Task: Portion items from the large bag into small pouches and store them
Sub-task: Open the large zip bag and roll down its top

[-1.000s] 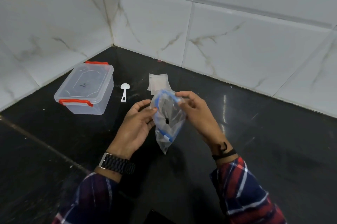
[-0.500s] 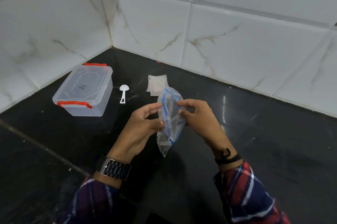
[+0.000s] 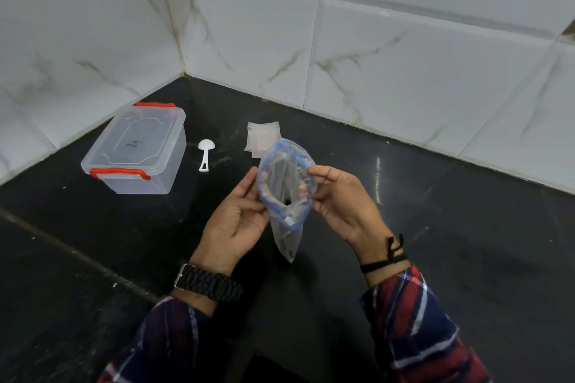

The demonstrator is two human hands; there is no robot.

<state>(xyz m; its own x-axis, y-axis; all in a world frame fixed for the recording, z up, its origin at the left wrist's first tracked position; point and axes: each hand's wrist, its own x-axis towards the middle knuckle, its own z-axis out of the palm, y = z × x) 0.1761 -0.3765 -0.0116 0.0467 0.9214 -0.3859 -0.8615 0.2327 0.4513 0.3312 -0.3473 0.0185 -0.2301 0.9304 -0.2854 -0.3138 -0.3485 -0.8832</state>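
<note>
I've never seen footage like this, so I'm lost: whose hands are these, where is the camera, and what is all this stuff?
The single picture comes from a camera worn on a person's head, looking down at their own hands. The left hand and right hand each hold one side of a clear zip bag with a blue rim, spreading its mouth open. On the black counter lie a lidded clear box with red latches, a small white scoop and flat small pouches. There is no robot here.

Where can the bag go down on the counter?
Bare counter lies right of the bag, and near the left edge in front of the box. It's crowded behind: spoon, small pouches.
</note>
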